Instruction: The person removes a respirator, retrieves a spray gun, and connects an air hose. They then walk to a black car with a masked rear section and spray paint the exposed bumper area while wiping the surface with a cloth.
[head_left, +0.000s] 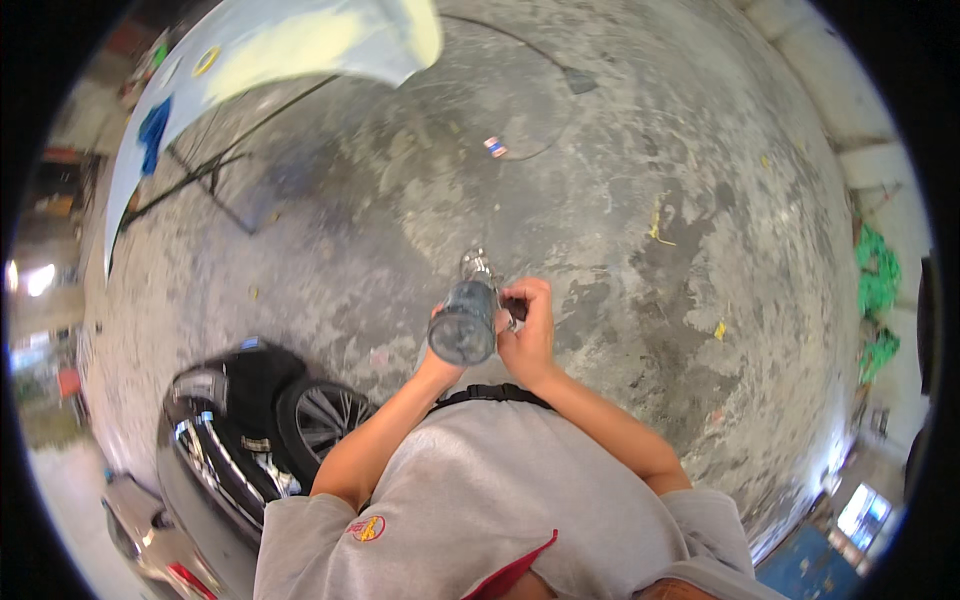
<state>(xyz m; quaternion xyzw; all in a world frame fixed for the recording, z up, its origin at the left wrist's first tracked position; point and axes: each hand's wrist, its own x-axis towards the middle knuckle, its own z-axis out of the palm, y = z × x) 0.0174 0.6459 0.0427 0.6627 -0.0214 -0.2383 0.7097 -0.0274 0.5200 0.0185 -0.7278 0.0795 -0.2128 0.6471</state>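
Note:
In front of my waist I hold a paint spray gun (477,264) with a grey, see-through cup (464,330) on it. My left hand (438,364) is closed around the gun beneath the cup, which hides most of its fingers. Bent fingers of my right hand (532,325) pinch a small dark part (515,306) at the gun's right side. I cannot make out whether that part is a knob or a fitting. The gun's shiny metal front points away from me, over the floor.
At the far left a pale body panel (290,50) with yellowish patches rests on a dark metal stand (205,178), bearing a tape roll (206,61) and blue cloth (153,135). Cars (215,430) stand lower left. A dark cord (510,35) crosses the stained concrete floor (620,330).

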